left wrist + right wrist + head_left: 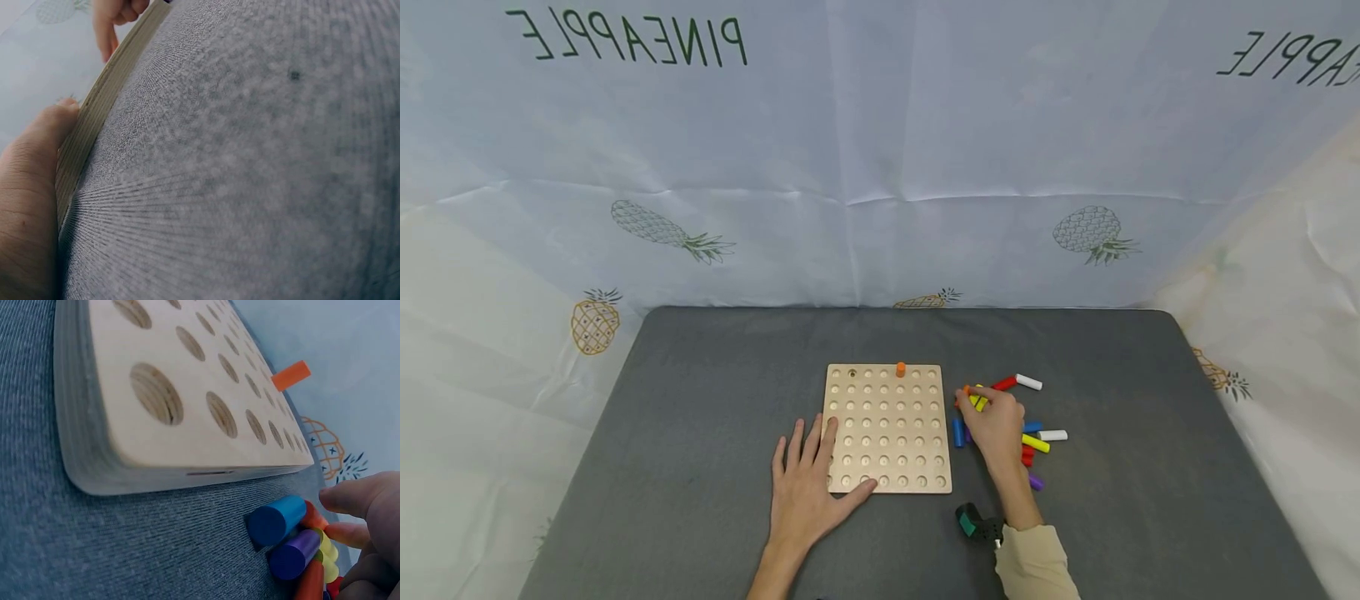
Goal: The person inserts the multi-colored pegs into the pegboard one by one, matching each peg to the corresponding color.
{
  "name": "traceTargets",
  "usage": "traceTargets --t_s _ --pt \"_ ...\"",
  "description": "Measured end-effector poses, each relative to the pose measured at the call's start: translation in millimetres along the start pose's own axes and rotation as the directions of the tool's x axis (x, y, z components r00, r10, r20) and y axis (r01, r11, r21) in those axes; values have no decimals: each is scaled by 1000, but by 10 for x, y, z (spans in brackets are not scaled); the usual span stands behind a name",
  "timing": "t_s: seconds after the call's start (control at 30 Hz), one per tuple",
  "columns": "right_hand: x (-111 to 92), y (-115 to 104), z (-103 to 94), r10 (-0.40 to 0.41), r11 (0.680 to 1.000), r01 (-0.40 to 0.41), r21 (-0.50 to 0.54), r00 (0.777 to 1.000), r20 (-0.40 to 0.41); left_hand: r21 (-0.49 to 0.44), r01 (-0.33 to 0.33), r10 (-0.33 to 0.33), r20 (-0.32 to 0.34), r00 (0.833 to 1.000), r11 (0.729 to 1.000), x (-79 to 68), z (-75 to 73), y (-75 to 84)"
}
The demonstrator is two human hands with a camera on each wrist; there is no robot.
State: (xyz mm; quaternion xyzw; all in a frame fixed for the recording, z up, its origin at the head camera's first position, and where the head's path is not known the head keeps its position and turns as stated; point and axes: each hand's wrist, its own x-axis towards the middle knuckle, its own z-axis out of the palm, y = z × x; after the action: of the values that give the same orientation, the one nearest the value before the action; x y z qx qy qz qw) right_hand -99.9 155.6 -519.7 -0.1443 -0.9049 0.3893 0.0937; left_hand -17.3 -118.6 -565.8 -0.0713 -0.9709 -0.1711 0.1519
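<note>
A square wooden pegboard (887,429) with rows of round holes lies on the grey table. One orange peg (900,369) stands in its far row, also visible in the right wrist view. My left hand (805,492) rests spread along the board's left edge, its thumb at the near edge. To the right of the board, my right hand (997,425) reaches into a pile of coloured pegs, pinching an orange peg (314,515) between fingertips. Close by lie a blue peg (276,520), a purple peg (294,555) and yellow pegs (330,556); the hand hides part of the pile.
Around the right hand lie white pegs (1052,435), red pegs (1003,383) and a yellow peg (1036,443). A small black and green device (976,521) sits beside the right wrist. Pineapple-print cloth (880,125) hangs behind the table (715,375).
</note>
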Motion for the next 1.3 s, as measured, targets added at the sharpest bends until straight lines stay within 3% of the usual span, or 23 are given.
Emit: traceTargets --t_s 0.63,1.3 --pt "68 -74 46 19 995 -11 -95 996 85 -21 26 -25 35 999 999 2 -23 15" --pt "101 -117 61 54 996 -47 -70 993 103 -29 35 -33 52 998 999 4 -29 -1"
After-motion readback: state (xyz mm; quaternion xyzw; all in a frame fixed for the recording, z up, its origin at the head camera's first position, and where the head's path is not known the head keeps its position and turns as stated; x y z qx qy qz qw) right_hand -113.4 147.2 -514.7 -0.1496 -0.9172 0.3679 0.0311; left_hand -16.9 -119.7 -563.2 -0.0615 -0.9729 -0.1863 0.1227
